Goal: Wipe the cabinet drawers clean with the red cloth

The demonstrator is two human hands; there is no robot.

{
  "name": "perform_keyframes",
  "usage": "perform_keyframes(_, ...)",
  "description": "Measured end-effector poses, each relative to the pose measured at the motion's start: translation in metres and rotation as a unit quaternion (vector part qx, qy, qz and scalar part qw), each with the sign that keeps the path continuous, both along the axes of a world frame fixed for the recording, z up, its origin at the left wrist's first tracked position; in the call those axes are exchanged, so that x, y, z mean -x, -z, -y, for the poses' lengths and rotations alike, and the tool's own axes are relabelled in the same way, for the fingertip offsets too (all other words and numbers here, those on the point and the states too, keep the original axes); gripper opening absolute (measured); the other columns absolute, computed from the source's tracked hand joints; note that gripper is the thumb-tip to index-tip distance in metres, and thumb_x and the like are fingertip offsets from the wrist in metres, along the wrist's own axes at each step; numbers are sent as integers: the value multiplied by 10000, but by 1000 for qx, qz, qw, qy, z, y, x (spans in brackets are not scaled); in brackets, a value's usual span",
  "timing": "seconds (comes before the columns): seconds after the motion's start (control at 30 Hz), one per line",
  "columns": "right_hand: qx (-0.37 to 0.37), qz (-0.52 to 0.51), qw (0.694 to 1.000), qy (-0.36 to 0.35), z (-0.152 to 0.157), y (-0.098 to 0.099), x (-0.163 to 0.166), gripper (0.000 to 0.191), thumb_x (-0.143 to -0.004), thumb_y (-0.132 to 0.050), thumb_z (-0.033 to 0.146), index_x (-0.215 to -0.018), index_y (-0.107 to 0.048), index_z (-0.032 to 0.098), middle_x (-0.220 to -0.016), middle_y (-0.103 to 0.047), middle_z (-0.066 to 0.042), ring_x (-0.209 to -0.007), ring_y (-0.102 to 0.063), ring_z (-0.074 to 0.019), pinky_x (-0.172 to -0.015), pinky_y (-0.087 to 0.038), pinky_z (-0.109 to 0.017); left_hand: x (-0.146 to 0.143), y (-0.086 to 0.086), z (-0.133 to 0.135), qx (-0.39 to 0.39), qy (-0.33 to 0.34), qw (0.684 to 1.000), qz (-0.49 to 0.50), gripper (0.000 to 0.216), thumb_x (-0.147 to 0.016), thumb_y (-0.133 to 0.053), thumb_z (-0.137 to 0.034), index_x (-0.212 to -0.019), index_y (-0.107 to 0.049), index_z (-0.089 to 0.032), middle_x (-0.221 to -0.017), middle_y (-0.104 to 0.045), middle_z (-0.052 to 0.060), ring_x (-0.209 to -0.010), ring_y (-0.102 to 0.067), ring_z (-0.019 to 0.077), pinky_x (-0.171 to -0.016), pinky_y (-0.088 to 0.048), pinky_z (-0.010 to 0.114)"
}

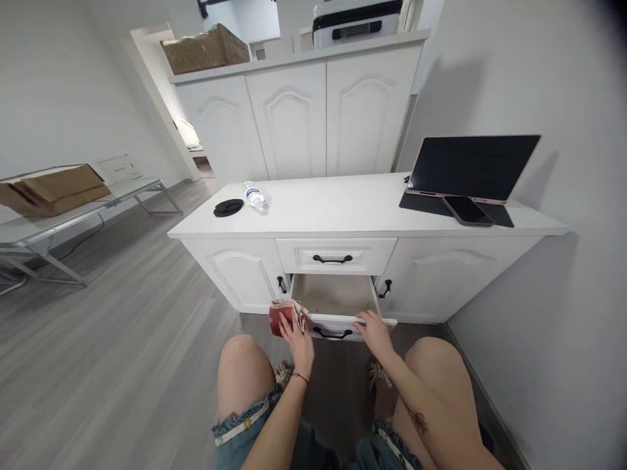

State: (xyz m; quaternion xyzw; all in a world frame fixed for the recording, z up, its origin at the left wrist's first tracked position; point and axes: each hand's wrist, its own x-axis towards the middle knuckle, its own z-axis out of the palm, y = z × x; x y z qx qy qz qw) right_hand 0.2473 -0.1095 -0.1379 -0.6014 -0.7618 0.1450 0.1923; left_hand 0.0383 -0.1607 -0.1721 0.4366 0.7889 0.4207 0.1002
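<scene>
Left hand (297,338) closes on a red cloth (278,316). Right hand (375,333), fingers curled, grips the pulled-out drawer (337,297) by its front edge

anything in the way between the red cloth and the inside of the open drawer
Nothing visible except the rim of the drawer; the red cloth in the left hand is at its left front corner.
</scene>
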Motion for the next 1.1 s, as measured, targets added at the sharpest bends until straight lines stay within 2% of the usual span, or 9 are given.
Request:
perform_keyframes(0.1,-42,-50,998,14,12,2,9,286,-897,-409,272,-1061,-614,160,-1140,-569,-115,-1019,-557,-223,-869,-428,-313,1,-2,0,9,-4,1000,-15,543,-919,-312,-420,-1401,-364,-174,-1548,-97,144,-1405,-53,316,-1111,-165,505)
perform_keyframes(0.17,-48,-80,996,-7,25,4,18,319,-915,-362,266,-1120,-584,163,-1210,-532,-118,-1037,-557,-207,-884,-433,-301,0,-1,0,7,-2,1000,-17,550,-918,-314,-423,-1409,-346,-178,-1548,-97,143,-1406,-58,311,-1110,-169,504)
perform_keyframes(0.27,22,-49,994,-100,44,13,34,307,-907,-363,229,-1106,-594,191,-1139,-581,-89,-994,-581,-200,-889,-439,-300,-1,2,0,0,5,1000,-18,557,-918,-314,-429,-1418,-324,-183,-1551,-83,138,-1409,-49,294,-1114,-166,493)
perform_keyframes(0.37,103,3,985,-139,56,30,48,408,-846,-435,163,-1246,-513,175,-1269,-522,-102,-1082,-560,-220,-916,-436,-303,-1,5,0,0,13,1000,-21,566,-922,-301,-433,-1423,-310,-169,-1552,-58,147,-1411,-35,288,-1118,-153,483)
perform_keyframes(0.43,120,18,983,-137,59,41,54,503,-820,-449,130,-1322,-439,159,-1359,-440,-114,-1142,-528,-226,-944,-425,-302,-1,6,0,2,16,1000,-19,566,-923,-298,-435,-1424,-307,-170,-1552,-49,149,-1411,-37,288,-1117,-154,484)
perform_keyframes(0.53,114,17,985,-129,58,51,61,505,-832,-426,123,-1336,-425,162,-1360,-423,-115,-1135,-534,-216,-956,-419,-294,-2,6,0,3,21,1000,-11,569,-924,-302,-438,-1427,-298,-173,-1553,-30,150,-1411,-29,285,-1118,-153,478)
perform_keyframes(0.73,91,23,991,-94,57,51,66,477,-849,-413,139,-1325,-438,149,-1367,-392,-138,-1083,-572,-216,-923,-443,-291,-4,5,-1,0,38,999,7,579,-924,-314,-425,-1451,-230,-199,-1560,26,114,-1413,20,246,-1129,-136,439)
perform_keyframes(0.97,142,80,984,-73,58,56,67,652,-788,-444,86,-1421,-301,152,-1494,-256,-138,-1131,-551,-243,-885,-469,-301,-8,5,-2,2,61,998,24,577,-929,-293,-401,-1458,-205,-186,-1558,91,81,-1412,33,234,-1135,-143,413)
perform_keyframes(1.1,145,83,983,-79,57,58,67,671,-775,-431,68,-1427,-285,129,-1504,-234,-148,-1123,-556,-238,-884,-469,-300,-10,8,-2,-10,74,997,31,588,-931,-294,-411,-1457,-203,-163,-1555,93,98,-1413,24,241,-1136,-143,421)
